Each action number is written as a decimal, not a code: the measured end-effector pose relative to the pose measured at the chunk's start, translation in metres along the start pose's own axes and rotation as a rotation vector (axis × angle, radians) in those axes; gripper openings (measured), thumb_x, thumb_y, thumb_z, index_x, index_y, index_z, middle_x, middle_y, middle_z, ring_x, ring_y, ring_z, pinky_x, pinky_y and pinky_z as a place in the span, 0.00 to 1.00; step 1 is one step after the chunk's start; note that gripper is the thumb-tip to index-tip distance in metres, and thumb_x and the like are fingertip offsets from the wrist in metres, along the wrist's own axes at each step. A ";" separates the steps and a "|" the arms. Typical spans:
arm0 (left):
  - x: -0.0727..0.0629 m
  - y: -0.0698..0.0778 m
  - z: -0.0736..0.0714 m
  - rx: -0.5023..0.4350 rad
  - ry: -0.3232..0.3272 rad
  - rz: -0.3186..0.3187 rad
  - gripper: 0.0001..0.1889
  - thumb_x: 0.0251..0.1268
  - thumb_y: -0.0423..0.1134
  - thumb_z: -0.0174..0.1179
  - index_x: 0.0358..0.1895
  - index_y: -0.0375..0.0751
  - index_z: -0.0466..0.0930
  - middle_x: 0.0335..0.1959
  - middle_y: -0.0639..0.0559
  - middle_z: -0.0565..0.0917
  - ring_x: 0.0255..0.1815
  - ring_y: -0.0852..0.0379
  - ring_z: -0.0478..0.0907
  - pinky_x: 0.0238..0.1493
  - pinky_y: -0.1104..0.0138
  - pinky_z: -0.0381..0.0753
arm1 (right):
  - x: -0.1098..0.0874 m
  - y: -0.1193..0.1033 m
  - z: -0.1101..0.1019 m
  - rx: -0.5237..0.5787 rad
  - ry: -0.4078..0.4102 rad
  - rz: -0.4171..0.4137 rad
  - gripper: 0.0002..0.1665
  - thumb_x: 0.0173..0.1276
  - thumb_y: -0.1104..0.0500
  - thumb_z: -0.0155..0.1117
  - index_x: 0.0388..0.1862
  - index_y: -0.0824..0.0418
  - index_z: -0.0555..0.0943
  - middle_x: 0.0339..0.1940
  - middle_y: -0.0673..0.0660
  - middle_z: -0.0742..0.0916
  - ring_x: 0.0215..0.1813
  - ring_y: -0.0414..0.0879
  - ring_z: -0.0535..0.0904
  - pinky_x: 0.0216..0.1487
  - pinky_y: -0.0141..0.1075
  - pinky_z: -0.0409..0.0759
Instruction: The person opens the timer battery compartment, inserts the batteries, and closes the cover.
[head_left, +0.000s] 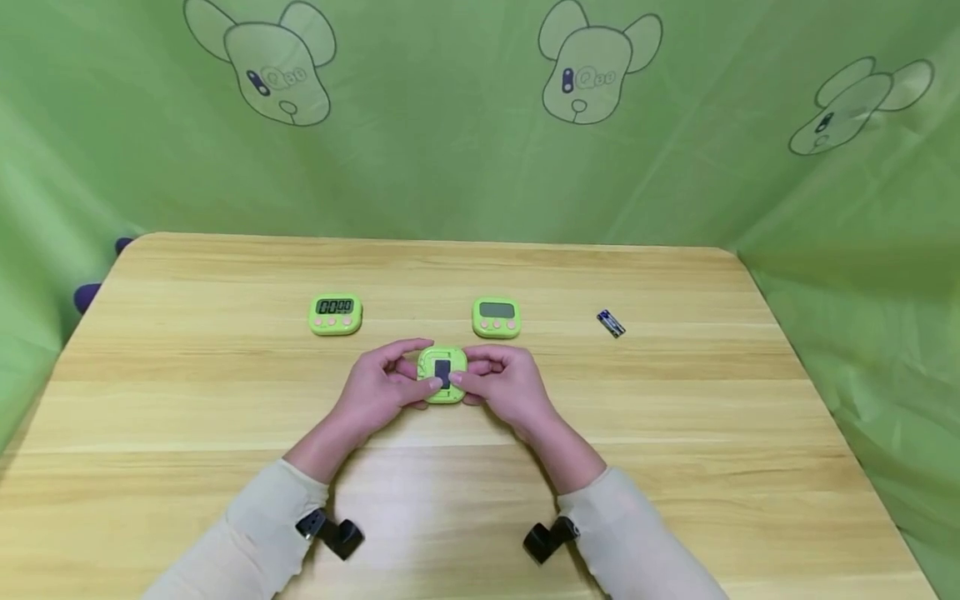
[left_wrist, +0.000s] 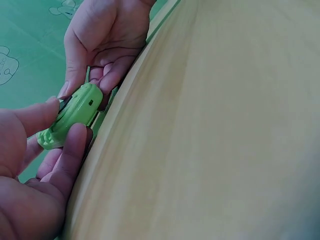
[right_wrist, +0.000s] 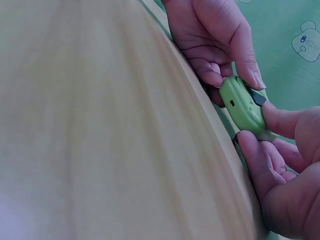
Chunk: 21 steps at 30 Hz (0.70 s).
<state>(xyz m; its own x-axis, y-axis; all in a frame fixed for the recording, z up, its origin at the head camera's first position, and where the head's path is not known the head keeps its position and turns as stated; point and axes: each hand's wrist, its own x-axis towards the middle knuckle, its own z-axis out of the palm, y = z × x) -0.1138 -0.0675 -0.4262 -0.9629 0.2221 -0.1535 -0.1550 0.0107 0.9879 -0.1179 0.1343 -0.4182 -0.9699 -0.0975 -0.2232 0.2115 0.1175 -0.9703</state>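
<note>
Held timer [head_left: 457,363]: green, back side up, in both hands around mid tabletop [head_left: 675,417], just nearer the person than the other two, can't tell if it's touching the wood
Which way it points: rim with a small slot [left_wrist: 91,102] faces the person, screen side turned down out of sight
Long axis: outline looks pretty much square from the head cam so I can't call it, but the dark panel [head_left: 442,369] on its back runs lengthwise away from the person
Left hand [head_left: 382,381]: fingers curled in, pinching the left side, thumb on top by the panel's near end
Right hand [head_left: 508,383]: same deal on the right side, thumb on top, fingers bent round the edge
Timer count: three, so one held plus two lying face up, a lit timer [head_left: 335,315] reading zeros on the left and a blank timer [head_left: 496,318] to its right, three pink buttons each
Batteries [head_left: 611,323]: one small dark bunch lying slanted, farther right, too tiny to count individually
</note>
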 end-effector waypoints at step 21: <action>-0.003 -0.002 -0.001 0.007 0.022 0.031 0.27 0.54 0.24 0.73 0.59 0.40 0.78 0.30 0.42 0.73 0.24 0.48 0.79 0.30 0.55 0.89 | 0.001 0.000 0.004 -0.018 0.028 -0.065 0.20 0.55 0.75 0.75 0.48 0.68 0.87 0.32 0.62 0.89 0.31 0.46 0.86 0.31 0.41 0.89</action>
<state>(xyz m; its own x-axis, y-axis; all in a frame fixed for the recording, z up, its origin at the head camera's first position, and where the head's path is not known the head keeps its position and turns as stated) -0.1108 -0.0692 -0.4274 -0.9718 0.2012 -0.1229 -0.1232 0.0112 0.9923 -0.1184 0.1305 -0.4183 -0.9845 -0.0781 -0.1570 0.1461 0.1300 -0.9807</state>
